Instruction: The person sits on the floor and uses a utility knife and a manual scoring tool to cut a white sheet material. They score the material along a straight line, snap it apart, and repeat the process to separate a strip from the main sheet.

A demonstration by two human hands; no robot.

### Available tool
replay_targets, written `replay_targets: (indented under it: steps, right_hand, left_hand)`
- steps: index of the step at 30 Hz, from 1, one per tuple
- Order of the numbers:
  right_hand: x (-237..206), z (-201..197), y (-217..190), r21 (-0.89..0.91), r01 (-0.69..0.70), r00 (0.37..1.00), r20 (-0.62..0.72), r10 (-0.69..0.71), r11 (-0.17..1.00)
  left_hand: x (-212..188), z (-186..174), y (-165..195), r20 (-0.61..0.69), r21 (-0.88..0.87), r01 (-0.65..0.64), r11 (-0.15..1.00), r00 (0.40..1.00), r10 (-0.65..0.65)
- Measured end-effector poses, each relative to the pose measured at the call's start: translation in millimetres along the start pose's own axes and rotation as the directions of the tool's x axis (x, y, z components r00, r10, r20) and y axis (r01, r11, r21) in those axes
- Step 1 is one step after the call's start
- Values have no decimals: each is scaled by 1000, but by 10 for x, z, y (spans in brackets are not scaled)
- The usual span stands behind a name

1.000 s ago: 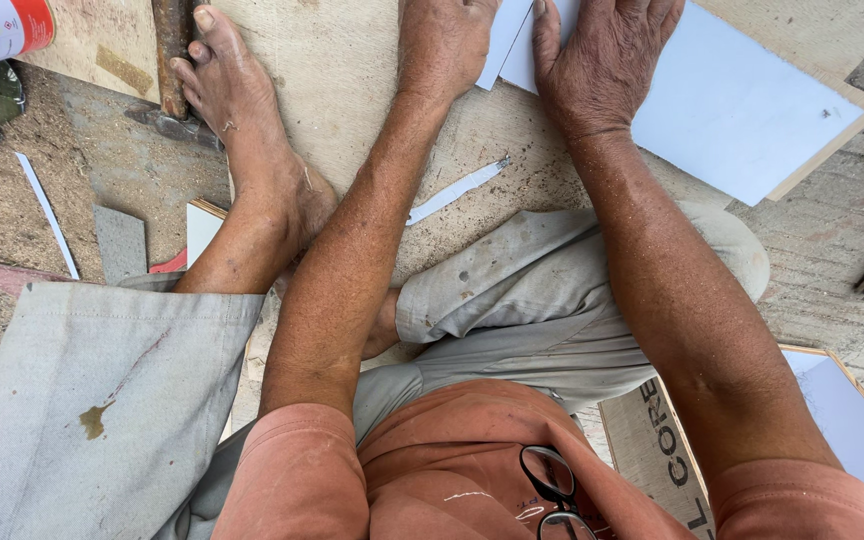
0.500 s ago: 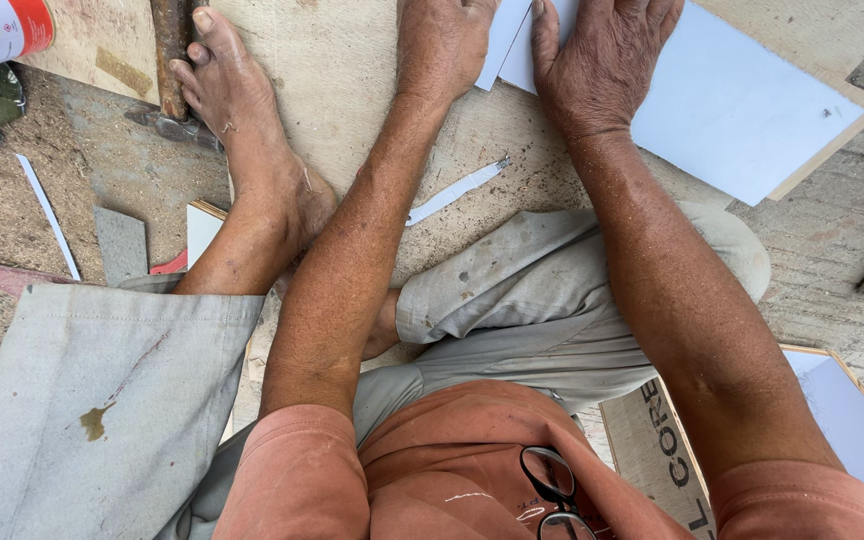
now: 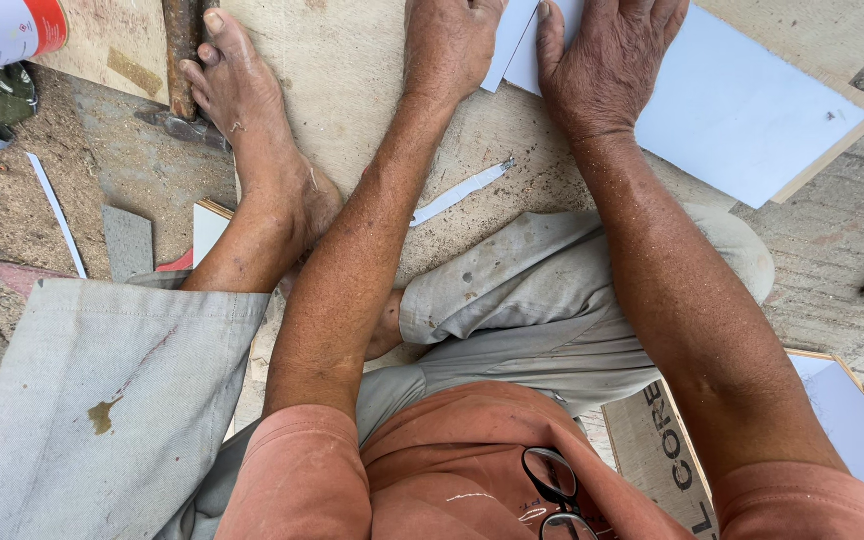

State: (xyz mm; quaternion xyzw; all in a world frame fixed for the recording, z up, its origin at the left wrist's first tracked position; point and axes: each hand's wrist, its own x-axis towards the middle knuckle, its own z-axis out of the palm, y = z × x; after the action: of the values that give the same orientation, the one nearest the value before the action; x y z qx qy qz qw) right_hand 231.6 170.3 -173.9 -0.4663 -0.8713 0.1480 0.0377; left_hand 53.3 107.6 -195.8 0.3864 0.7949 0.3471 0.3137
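Nothing has shifted in the last second: the right hand (image 3: 607,65) stays pressed flat, fingers spread, on the pale blue sheet (image 3: 742,110), the left hand (image 3: 449,45) rests just beside it on the board (image 3: 352,80), its fingers out of view.

Soft, even daylight is falling from above, casting faint shadows; everything is staying sharp, with no glare.
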Motion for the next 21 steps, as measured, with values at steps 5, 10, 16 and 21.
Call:
replay_targets:
  steps: [5,10,16,21]
  right_hand:
    - [1,0,1,-15,37,999,-38,-38,999]
    - [0,6,6,-5,13,1000,-9,-14,1000]
    - [-4,-10,-6,-9,14,1000,-10,-14,1000]
    - [-3,-26,-18,-3,10,1000,-12,-10,1000]
  left_hand:
    - [7,-10,19,-11,1,-8,1000,1000,8]
    - [12,-13,39,-32,2,-41,999,999,41]
    - [22,-46,66,-49,17,-76,997,996,77]
    - [17,-7,71,-48,36,-78,996,996,80]
